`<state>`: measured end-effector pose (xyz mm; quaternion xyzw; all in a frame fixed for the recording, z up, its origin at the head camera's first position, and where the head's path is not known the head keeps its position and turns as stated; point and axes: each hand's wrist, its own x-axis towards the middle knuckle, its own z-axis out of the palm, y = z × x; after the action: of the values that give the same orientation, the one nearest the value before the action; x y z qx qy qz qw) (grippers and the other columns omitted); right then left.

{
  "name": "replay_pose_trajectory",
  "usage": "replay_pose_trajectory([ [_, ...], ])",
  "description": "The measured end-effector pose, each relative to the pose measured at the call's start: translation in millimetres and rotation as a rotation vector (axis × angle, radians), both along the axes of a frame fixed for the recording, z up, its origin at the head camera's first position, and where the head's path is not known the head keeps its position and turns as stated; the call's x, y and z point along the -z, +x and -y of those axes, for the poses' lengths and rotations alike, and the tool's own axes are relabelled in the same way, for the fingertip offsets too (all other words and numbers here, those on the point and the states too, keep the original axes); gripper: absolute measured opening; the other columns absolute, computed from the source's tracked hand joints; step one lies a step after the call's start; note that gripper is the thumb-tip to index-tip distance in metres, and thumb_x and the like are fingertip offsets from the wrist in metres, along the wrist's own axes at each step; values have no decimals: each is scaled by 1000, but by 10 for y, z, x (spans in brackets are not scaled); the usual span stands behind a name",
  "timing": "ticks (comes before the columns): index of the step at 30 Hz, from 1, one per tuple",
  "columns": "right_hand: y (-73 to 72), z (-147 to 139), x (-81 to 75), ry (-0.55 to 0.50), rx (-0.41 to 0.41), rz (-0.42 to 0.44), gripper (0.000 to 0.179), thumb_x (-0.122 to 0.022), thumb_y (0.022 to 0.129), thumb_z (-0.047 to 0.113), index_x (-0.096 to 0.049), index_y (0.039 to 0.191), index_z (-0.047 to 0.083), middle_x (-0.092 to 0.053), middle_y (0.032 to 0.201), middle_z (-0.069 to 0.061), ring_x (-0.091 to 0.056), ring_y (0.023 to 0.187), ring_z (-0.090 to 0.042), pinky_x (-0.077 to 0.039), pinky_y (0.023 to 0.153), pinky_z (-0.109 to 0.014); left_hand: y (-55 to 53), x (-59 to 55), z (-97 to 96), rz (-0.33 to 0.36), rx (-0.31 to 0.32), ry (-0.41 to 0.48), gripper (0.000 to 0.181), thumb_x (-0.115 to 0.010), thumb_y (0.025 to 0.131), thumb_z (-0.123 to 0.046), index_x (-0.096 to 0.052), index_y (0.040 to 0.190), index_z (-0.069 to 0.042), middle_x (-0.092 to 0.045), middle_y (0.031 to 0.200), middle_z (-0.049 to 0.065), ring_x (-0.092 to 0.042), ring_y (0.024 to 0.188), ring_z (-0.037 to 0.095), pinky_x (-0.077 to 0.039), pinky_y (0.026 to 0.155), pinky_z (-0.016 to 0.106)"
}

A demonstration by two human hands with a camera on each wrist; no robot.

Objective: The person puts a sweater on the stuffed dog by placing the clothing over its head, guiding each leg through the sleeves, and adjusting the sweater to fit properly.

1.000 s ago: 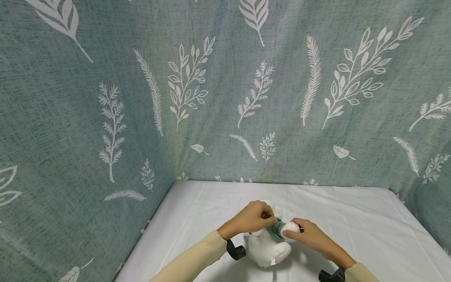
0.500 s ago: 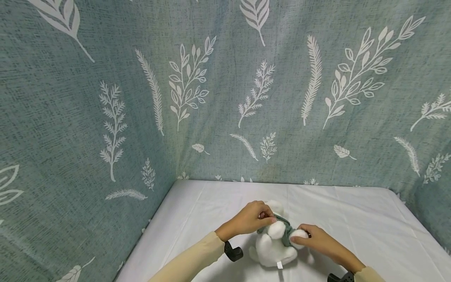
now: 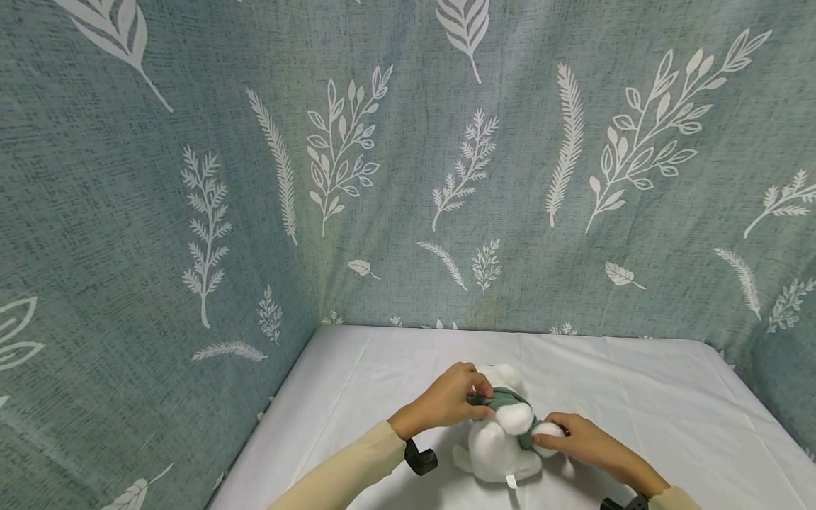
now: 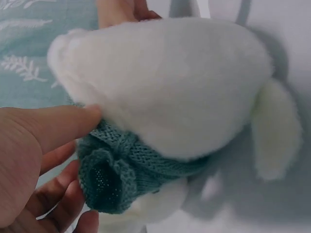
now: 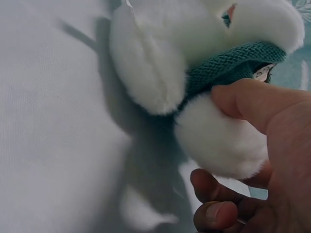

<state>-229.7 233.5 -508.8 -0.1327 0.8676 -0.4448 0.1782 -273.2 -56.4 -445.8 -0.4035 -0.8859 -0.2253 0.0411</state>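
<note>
A white plush toy [image 3: 496, 453] lies on the white-covered table, partly dressed in a small green knitted sweater [image 3: 507, 399]. With thumb and fingers my left hand [image 3: 443, 402] grips the sweater at its left side. In the left wrist view, an open sleeve end [image 4: 101, 182] with nothing through it sits beside those fingers. On the other side my right hand [image 3: 588, 445] pinches the toy's rounded white arm [image 5: 218, 138], which comes out of the knit. A white tag [image 3: 511, 481] hangs at the toy's lower end. The toy's face cannot be made out.
White cloth [image 3: 370, 368] covers the table under the toy. Green curtains with white leaf prints [image 3: 408, 177] stand behind and along the left side. A dark wrist camera [image 3: 421, 459] sits on my left wrist.
The toy has turned and shifted slightly right, showing more of the sweater and the other arm. My right hand has moved right and down with its arm; my left hand has barely moved.
</note>
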Motion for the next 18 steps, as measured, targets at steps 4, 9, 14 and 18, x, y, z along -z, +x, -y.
replay_pose_trajectory([
  [4, 12, -16, -37, -2, 20, -19, 34, -69, 98, 43, -64, 107, 10, -54, 86, -5, -48, 81, -21, -39, 67, -35, 26, 45, 2, -26, -63, 1, 25, -86, 85, -35, -69, 97, -23, -56, 96, -7, -47, 87, 4, -42, 73, 17],
  [9, 28, -23, -132, -41, 79, -105, 38, -71, 97, 40, -63, 117, 9, -55, 85, -6, -51, 76, -19, -44, 64, -31, 51, 75, 7, -34, -152, 1, 36, -87, 82, -45, -60, 90, -23, -46, 88, -9, -40, 75, 5, -38, 64, 18],
  [14, 20, -13, -229, -182, 34, -129, 35, -71, 99, 32, -62, 121, 7, -58, 86, -7, -54, 73, -15, -48, 65, -32, 63, 78, 19, -27, -202, 9, 40, -88, 79, -50, -60, 87, -22, -45, 83, -11, -39, 67, 4, -38, 59, 19],
  [18, 27, 39, -269, -290, -45, -158, 32, -71, 99, 23, -63, 125, 6, -60, 87, -7, -54, 72, -10, -49, 64, -31, 59, 95, 17, -21, -224, 23, 43, -88, 79, -50, -60, 93, -19, -47, 81, -11, -42, 64, 3, -38, 57, 20],
])
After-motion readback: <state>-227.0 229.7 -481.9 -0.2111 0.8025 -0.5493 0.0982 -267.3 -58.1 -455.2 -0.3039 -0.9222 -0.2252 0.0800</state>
